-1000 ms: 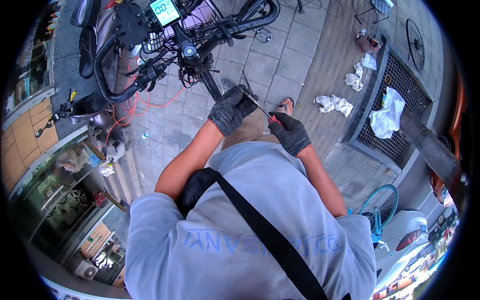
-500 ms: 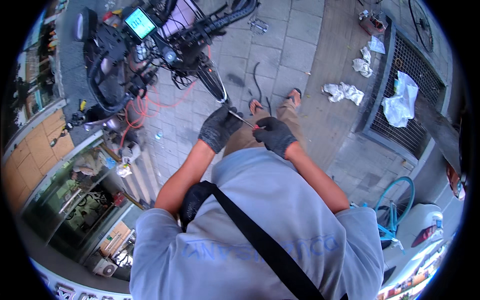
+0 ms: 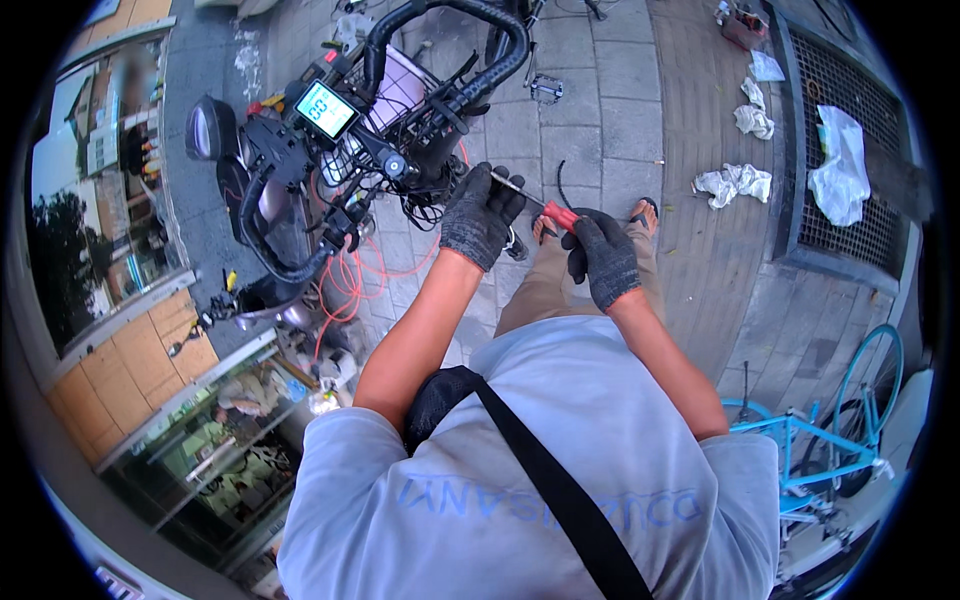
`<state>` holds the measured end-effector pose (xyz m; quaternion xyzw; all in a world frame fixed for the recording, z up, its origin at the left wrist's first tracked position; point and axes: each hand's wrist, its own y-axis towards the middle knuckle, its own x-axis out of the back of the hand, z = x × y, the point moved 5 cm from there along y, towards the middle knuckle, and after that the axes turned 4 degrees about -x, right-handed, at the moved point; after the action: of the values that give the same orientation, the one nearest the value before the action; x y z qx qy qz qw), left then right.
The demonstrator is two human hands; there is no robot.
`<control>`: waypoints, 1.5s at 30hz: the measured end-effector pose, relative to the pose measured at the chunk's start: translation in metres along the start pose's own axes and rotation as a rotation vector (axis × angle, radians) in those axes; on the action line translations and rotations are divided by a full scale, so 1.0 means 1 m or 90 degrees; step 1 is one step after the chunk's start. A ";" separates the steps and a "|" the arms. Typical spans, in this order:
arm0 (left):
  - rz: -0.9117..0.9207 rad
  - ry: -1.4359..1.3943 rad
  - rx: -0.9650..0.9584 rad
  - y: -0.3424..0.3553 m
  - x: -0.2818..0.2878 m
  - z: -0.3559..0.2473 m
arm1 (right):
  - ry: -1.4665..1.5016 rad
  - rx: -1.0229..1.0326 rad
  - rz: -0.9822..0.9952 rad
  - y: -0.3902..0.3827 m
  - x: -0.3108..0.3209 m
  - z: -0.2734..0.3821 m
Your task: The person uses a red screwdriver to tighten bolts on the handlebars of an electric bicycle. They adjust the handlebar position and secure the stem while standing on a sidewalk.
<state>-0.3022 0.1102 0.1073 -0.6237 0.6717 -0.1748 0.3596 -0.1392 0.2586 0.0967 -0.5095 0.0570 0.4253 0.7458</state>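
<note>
Currently, the gloved right hand (image 3: 606,258) wraps its curled fingers around the handle of a red-handled screwdriver (image 3: 561,214); its shaft reaches the gloved left hand (image 3: 482,216), fingers half-curled, grip unclear, near the bicycle handlebar (image 3: 490,84).

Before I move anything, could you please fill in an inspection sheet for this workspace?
Surface: grey paving beside a brown strip.
Job's things: red-handled screwdriver.
Clutter: white wads; plastic bag on a grate.
Hands: both gloved; right hand holds the screwdriver's handle, left hand is at its far end.
Cables: orange cord, tangled on the left.
Surroundings: handlebar with lit display ahead; blue bike on the right.
</note>
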 end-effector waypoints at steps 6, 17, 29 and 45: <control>0.042 0.019 0.036 0.032 0.012 -0.018 | 0.004 0.056 -0.095 0.006 -0.039 -0.028; 0.182 0.015 0.025 0.019 -0.016 -0.038 | -0.002 0.271 -0.112 -0.007 -0.039 -0.014; 0.255 0.260 -0.375 -0.068 -0.093 -0.084 | 0.276 -0.017 0.252 0.037 0.011 0.089; 0.169 0.259 -0.322 -0.018 -0.036 -0.106 | -0.011 -0.199 0.445 0.152 -0.175 0.227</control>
<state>-0.3650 0.1191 0.2011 -0.5525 0.8270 -0.0751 0.0721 -0.4345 0.3593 0.1869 -0.5632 0.1555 0.6618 0.4697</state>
